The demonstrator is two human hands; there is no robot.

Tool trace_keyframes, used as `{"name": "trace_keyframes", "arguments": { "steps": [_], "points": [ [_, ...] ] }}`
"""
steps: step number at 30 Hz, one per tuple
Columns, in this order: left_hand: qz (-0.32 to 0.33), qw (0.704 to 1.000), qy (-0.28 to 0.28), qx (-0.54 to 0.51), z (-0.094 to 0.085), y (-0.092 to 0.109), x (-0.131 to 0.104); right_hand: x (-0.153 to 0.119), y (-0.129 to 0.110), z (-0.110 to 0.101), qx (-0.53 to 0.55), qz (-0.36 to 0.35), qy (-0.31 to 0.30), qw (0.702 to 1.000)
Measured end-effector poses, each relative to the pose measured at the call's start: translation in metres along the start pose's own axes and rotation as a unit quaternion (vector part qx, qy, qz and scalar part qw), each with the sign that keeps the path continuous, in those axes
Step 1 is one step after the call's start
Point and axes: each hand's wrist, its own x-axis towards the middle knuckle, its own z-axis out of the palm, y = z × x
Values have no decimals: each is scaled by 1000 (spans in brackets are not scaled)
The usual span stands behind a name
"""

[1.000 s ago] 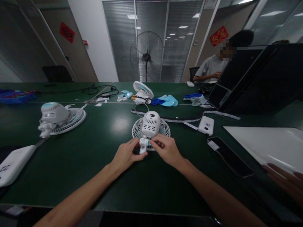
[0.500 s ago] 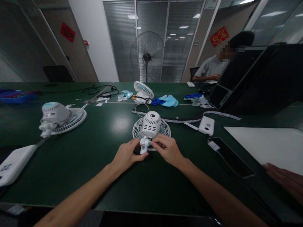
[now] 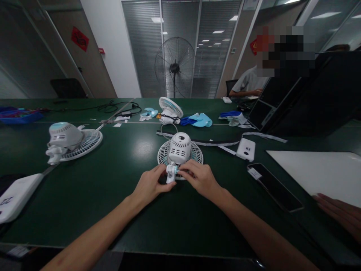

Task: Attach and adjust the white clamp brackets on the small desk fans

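A small white fan [image 3: 180, 146] lies grille down on the green table [image 3: 118, 210], its motor housing up and its clip bracket [image 3: 170, 174] toward me. My left hand [image 3: 150, 185] grips the bracket from the left, thumb at its lower end. On the bracket's right side is a light blue knob [image 3: 176, 170]; the fingertips of my right hand [image 3: 199, 178] are pinched on it. The fan's grille is partly hidden behind the housing and my fingers.
Another fan [image 3: 67, 141] lies at left, above a white power bank [image 3: 19, 195]. At right are a second power bank [image 3: 246, 149], a phone [image 3: 276, 188], a white board [image 3: 318, 173] and another person's hand [image 3: 338, 210]. A person [image 3: 248, 82] sits behind.
My hands stay on the bracket and knob, with hardly any shift of the fingers. The seated person's head has moved slightly to the right.
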Motion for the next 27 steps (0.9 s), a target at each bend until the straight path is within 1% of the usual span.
{"name": "trace_keyframes", "arguments": {
  "steps": [4,6,8,11,13,15,18,20,22,24,27],
  "points": [
    [-2,1000,-2,14,0,0,0,4,-6,9,53,76,11,996],
    [-4,1000,-1,17,0,0,0,2,-7,9,51,85,17,995],
    [-5,1000,2,20,0,0,0,0,-5,5,33,56,7,998],
    [-4,1000,3,16,0,0,0,-3,0,-4,-1,-8,-36,999],
    [0,1000,5,11,0,-1,0,-2,2,-8,-11,-20,-44,999],
    [1,1000,7,12,1,-1,-1,0,1,-6,4,-3,-28,1000],
    [1,1000,6,24,2,-2,-1,4,-4,3,55,55,4,997],
    [0,999,5,32,2,-2,0,4,-7,9,91,97,8,991],
    [-2,999,6,37,1,-1,0,3,-8,11,103,117,6,988],
    [-2,999,6,39,-1,0,0,1,-7,9,73,101,10,992],
    [3,999,9,38,-2,2,0,-2,-3,0,-4,31,-22,999]
  ]
}}
